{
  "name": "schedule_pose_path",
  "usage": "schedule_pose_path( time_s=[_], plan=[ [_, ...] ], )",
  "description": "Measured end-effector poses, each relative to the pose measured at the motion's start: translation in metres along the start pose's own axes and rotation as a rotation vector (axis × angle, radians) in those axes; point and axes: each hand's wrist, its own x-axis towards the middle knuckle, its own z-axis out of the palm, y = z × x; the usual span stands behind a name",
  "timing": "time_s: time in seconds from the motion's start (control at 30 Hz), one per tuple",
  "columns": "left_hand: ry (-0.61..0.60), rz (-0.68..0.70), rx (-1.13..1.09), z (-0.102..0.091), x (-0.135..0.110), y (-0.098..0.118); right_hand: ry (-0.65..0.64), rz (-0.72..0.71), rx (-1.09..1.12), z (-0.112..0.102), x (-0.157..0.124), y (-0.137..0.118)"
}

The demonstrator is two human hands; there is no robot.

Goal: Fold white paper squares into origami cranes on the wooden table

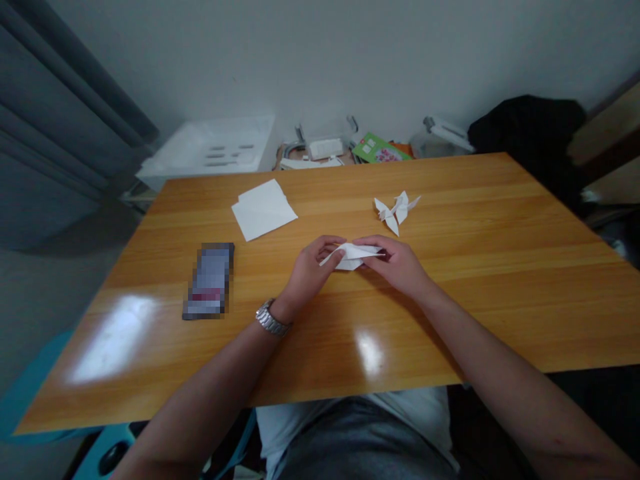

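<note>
On the bench (480, 300), bearings are taken from the folded white paper (350, 256) held at centre. At 9 o'clock lies a smartphone (209, 281), its face pixelated. At 10 o'clock lies a stack of white paper sheets (263, 209). The left hand (311, 270), with a metal-link wristwatch (273, 318) on its wrist, pinches the left end of the folded paper between fingers and thumb. The right hand (393, 263) pinches the right end in the same way; both grips are closed on the paper. At 1 o'clock, apart from both hands, rests a folded paper crane (397, 212).
</note>
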Motion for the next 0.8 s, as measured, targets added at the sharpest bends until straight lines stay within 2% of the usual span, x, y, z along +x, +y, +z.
schedule_pose_path(
  time_s=[0.23,0.33,0.57,0.8],
  plan=[
    [-0.044,0.03,0.088,0.0,-0.004,0.003,0.05,0.034,-0.076,0.002,0.0,-0.001],
    [-0.049,0.048,0.208,0.001,-0.005,0.007,0.085,0.053,-0.1,0.003,-0.001,-0.003],
    [-0.007,0.029,0.388,0.0,-0.005,0.015,0.077,0.095,-0.097,0.009,-0.002,-0.006],
    [-0.003,0.002,0.523,0.0,-0.006,0.015,0.055,0.111,-0.257,0.009,-0.002,-0.009]
  ],
)
